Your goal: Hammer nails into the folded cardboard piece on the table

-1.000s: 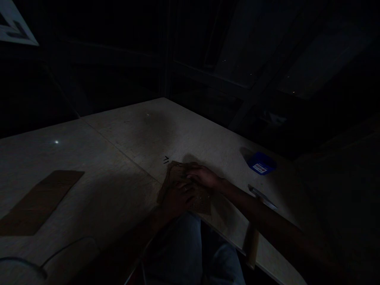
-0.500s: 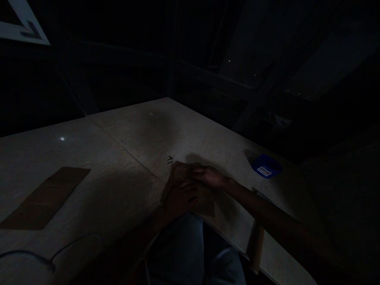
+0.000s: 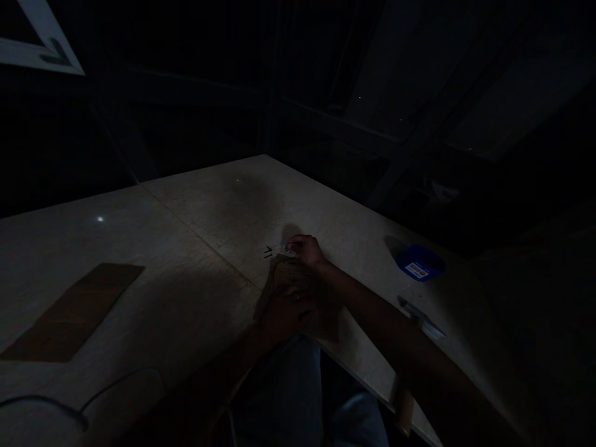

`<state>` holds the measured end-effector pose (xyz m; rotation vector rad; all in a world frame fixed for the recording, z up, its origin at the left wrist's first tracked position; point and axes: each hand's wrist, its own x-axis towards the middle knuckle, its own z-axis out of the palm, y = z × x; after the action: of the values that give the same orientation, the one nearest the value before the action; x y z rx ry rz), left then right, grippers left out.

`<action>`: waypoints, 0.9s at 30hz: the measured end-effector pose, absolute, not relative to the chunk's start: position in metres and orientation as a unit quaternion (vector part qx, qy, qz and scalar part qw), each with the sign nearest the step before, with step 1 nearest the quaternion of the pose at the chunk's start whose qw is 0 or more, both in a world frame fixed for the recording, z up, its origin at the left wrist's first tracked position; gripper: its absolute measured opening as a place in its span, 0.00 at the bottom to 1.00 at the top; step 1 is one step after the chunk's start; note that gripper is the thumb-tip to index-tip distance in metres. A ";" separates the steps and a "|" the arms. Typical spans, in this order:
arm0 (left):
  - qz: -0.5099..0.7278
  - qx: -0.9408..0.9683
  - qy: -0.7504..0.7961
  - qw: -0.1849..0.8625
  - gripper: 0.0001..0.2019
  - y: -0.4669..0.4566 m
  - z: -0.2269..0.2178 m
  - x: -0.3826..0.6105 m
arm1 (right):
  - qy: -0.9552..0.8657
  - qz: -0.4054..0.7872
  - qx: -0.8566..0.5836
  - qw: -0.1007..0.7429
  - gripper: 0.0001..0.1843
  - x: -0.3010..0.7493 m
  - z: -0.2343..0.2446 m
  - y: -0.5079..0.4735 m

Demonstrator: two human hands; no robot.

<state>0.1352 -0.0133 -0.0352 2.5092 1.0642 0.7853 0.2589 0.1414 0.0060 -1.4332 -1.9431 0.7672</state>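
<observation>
On the near edge of the table, my left hand point(image 3: 285, 310) lies with its fingers spread over a brown piece of cardboard point(image 3: 266, 287). Much of that piece is hidden under the hand and my right forearm. Just beyond its far edge, my right hand point(image 3: 305, 247) pinches thumb and fingers together. A small dark sliver shows at the fingertips, too small and dim to name. To the left of these fingertips lie several thin dark pieces point(image 3: 267, 252), nail-like in shape.
A flat cardboard strip point(image 3: 77, 313) lies at left, with a dark cable point(image 3: 44, 397) near it. At right stand a blue plastic tub point(image 3: 421, 264) and a metal blade-like tool point(image 3: 426, 320). A wooden handle point(image 3: 404, 410) juts over the table edge, partly behind my right forearm.
My right hand has left the cardboard and moved forward to the small dark pieces, its fingers now pinched. My left hand stays on the cardboard. More of the metal tool shows.
</observation>
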 end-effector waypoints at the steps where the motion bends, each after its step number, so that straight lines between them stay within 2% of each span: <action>1: 0.272 0.875 0.370 0.151 0.12 -0.013 -0.036 0.135 | -0.730 0.286 -0.546 0.294 0.11 0.252 0.001 0.146; 9: 0.265 0.876 0.381 0.133 0.13 -0.013 -0.037 0.136 | -0.748 0.265 -0.556 0.247 0.12 0.228 -0.012 0.159; 16: 0.279 0.880 0.366 0.120 0.12 -0.014 -0.039 0.136 | -0.790 0.260 -0.504 0.234 0.14 0.250 0.017 0.130; 19: 0.282 0.879 0.369 0.108 0.13 -0.016 -0.038 0.137 | -0.847 0.269 -0.423 0.175 0.14 0.268 0.030 0.103; 22: 0.289 0.882 0.363 0.080 0.11 -0.018 -0.035 0.139 | -0.911 0.210 -0.339 0.108 0.13 0.281 0.035 0.079; 27: 0.303 0.878 0.369 0.034 0.07 -0.019 -0.037 0.142 | -0.932 0.130 -0.334 0.052 0.08 0.287 0.030 0.064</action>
<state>0.1422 -0.0193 -0.0371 2.7010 1.1335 0.9313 0.2870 0.0636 0.0301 -1.0168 -2.8345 0.3941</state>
